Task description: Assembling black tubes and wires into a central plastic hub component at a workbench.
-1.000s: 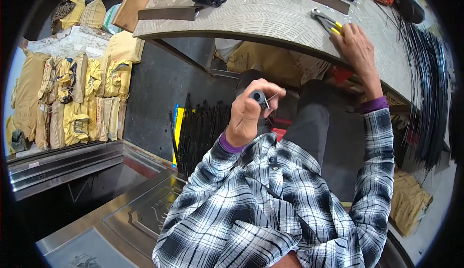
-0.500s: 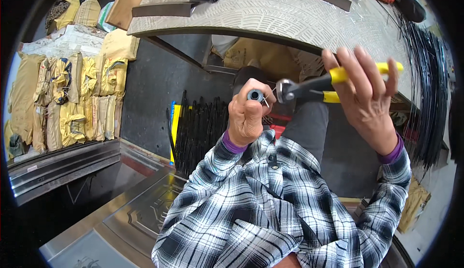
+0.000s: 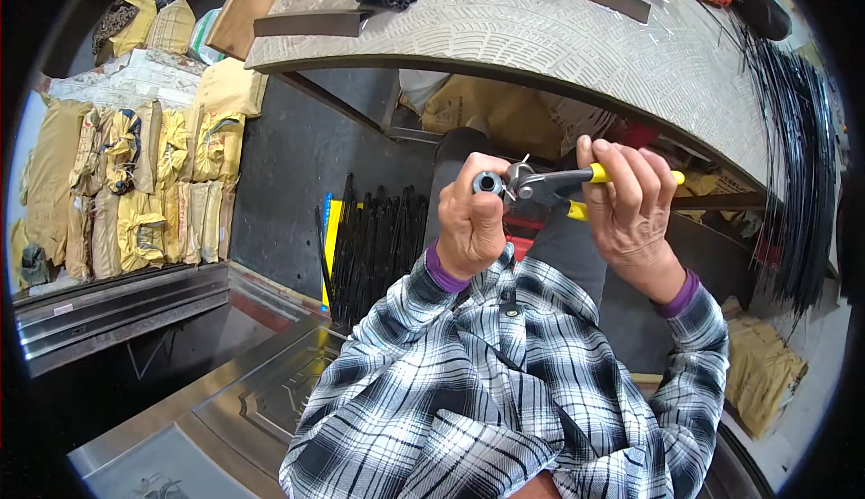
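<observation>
The left hand (image 3: 470,231) is closed around a grey round tube (image 3: 487,175) with a dark opening, above the lap, on the near side of a pale patterned tabletop (image 3: 667,76). The right hand (image 3: 631,215) is wrapped around steel pincers with black-and-yellow handles (image 3: 560,176). Their head already sits beside the tube, at a thin metal pin (image 3: 526,158); the pin remains visible, so work there looks unfinished.

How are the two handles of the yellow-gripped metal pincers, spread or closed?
Spread: at the right hand, the two yellow grips stand apart, with a gap between.
</observation>
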Available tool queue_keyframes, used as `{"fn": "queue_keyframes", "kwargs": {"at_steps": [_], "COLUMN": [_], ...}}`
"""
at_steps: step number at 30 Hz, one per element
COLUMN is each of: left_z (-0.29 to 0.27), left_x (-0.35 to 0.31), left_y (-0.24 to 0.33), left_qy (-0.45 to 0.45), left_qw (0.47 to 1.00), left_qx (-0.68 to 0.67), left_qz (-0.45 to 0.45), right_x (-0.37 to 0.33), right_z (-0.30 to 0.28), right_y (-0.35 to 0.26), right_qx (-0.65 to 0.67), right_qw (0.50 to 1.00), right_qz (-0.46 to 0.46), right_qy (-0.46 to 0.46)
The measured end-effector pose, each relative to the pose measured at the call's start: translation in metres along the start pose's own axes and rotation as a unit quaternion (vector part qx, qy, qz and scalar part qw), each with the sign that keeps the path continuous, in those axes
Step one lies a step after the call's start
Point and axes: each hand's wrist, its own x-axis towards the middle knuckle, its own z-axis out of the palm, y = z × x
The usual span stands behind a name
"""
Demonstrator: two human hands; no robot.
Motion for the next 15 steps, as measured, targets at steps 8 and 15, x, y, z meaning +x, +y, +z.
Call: {"fn": "queue_keyframes", "kwargs": {"at_steps": [8, 15], "left_z": [-0.010, -0.007], "left_x": [0.002, 0.001], "left_y": [0.004, 0.002], "left_qy": [-0.126, -0.138], "left_qw": [0.991, 0.988], "left_qx": [0.022, 0.024], "left_qz": [0.042, 0.059], "right_x": [0.021, 0.011], "right_z": [-0.052, -0.041], "right_y": [0.038, 0.031], "right_qx": [0.040, 0.140], "right_qw": [0.977, 0.963], "right_qz": [-0.107, -0.064], "right_qy": [-0.180, -0.223]}}
